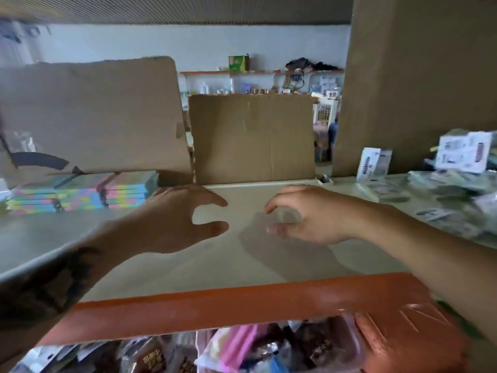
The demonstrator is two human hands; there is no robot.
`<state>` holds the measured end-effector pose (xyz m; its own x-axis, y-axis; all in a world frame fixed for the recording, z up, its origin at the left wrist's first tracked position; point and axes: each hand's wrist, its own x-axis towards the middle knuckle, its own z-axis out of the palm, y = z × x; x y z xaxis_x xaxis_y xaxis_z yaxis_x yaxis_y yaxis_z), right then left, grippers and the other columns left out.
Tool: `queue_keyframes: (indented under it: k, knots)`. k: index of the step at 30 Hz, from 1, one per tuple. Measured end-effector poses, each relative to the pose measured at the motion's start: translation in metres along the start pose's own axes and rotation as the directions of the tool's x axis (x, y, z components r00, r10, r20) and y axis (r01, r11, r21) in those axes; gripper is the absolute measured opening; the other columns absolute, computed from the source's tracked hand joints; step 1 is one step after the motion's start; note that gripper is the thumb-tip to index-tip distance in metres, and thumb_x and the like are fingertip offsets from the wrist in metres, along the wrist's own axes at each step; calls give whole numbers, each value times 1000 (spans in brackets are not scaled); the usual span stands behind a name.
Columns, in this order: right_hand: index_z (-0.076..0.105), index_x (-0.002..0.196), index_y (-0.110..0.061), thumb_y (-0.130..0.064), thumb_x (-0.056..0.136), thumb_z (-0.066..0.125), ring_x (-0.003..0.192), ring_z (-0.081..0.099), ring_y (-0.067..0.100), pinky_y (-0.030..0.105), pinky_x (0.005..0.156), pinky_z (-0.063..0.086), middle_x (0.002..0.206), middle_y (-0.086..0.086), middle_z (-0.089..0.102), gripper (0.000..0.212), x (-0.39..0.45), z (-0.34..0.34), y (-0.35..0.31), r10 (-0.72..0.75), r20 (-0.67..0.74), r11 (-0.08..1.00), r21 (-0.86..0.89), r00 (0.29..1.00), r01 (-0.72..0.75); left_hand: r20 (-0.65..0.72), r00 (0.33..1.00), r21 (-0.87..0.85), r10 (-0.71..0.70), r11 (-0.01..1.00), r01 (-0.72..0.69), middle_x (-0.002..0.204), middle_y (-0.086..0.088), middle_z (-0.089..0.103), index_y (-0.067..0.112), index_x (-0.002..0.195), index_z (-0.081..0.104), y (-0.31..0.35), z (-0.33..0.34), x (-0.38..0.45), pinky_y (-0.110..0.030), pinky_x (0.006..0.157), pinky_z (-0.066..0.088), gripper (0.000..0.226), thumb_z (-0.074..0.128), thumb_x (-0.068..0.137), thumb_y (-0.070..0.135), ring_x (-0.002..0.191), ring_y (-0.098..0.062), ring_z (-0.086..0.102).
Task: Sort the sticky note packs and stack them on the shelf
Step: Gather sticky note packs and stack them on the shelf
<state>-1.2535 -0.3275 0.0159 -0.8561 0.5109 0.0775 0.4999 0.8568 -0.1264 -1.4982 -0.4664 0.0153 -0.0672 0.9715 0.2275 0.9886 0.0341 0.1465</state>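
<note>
Pastel sticky note packs (80, 193) lie stacked in low piles at the back left of the shelf board (188, 265). My left hand (177, 216) hovers over the shelf's middle with thumb and fingers spread in a C, holding nothing. My right hand (301, 214) is opposite it, a short gap away, its fingers loosely curled toward the left hand and also holding nothing. Both hands are to the right of the packs and apart from them.
Cardboard sheets (252, 138) stand against the shelf's back, and a tall carton (416, 76) rises at the right. Packaged goods (457, 179) crowd the right side. The orange shelf rail (242, 310) runs along the front, with bagged items (228, 348) below it.
</note>
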Motion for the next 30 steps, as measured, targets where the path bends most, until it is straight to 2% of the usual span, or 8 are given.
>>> queue_keyframes:
  k: [3,6,13,16,18,24,28,30]
  knots:
    - [59,134,-36,-63,94,58,126,50,9,34,107,41,135,-14,54,48,-46,-21,61,48,-11,999,-26,999,-48,25,999,-36,43,998,-42,147,23,51,50,140,49,66,24,40,-41,115,38,66,50,82,82,135,-9,49]
    - [60,131,-38,-60,95,60,127,49,10,35,108,41,136,-14,53,42,-82,-39,118,114,-13,993,-40,993,-114,52,997,-87,57,995,-52,144,19,54,50,145,43,127,44,77,-39,113,39,70,54,81,79,133,-12,51]
    - [62,121,-45,-69,84,67,122,55,11,39,103,47,134,-17,58,44,-138,-61,196,206,54,978,-28,977,-205,93,989,-135,115,986,-102,140,12,56,44,144,46,230,69,147,-37,110,42,63,57,88,69,126,-14,54]
    - [61,121,-49,-78,76,67,120,56,8,40,103,48,136,-20,58,54,-150,-59,209,185,98,982,13,978,-187,104,986,-132,131,984,-117,144,9,54,43,146,45,249,81,175,-35,109,40,56,57,94,61,124,-14,52]
    - [59,120,-51,-82,71,67,119,56,8,42,102,49,135,-21,58,59,-154,-59,212,176,115,983,30,978,-180,91,987,-109,132,987,-122,148,7,52,40,148,42,256,89,192,-37,111,38,58,58,95,58,131,-18,49]
    - [55,134,-45,-57,78,82,112,55,5,32,92,48,127,-21,56,63,-157,-66,212,146,231,984,66,962,-165,172,974,-78,146,988,-135,159,3,41,38,154,35,255,108,227,-40,114,35,73,61,91,63,142,-23,42]
    - [52,132,-50,-47,76,85,107,56,2,38,93,55,123,-23,55,66,-152,-67,211,144,277,982,79,950,-171,170,974,-103,147,986,-131,153,4,48,39,146,44,250,115,234,-42,109,43,72,56,86,75,133,-23,51]
    - [52,130,-50,-48,75,85,106,55,0,35,92,54,123,-23,55,63,-149,-66,209,137,256,985,63,957,-158,152,976,-117,159,983,-142,142,4,55,35,139,51,248,112,233,-37,95,47,69,58,82,74,120,-18,55]
